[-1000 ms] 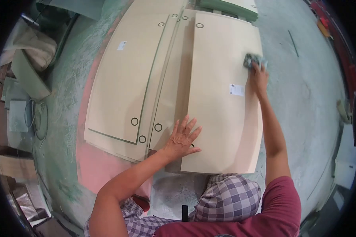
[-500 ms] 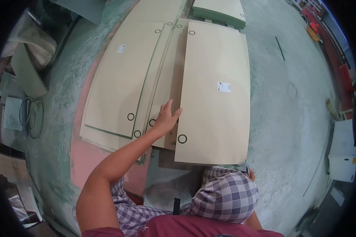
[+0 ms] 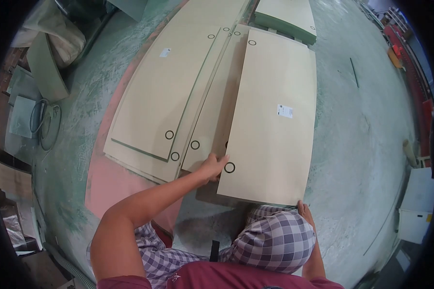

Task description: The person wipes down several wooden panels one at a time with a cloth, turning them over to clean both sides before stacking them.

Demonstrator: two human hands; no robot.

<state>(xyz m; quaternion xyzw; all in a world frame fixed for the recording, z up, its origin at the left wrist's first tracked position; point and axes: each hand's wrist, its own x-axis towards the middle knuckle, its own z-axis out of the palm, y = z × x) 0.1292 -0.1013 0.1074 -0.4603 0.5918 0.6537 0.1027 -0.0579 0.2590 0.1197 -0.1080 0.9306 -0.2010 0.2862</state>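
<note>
A large cream panel with a white label and dark ring marks near its left corners lies on top of a right-hand stack. My left hand grips its left edge near the lower ring, thumb by the edge and other fingers partly hidden beneath. At the panel's lower right corner, my right hand is closed on the edge, its thumb uppermost and most fingers out of sight. Under the top panel, another panel with a ring mark sticks out to the left.
Left of this stack lie more labelled panels over a pink sheet. Farther back is a green-edged stack. A thin dark strip lies on the floor at right. White boxes stand at far right; a coiled hose lies left.
My left hand has moved down along the panel's left edge, and its spread fingers have closed on it. My right hand shows more clearly at the lower right corner. The view has shifted slightly.
</note>
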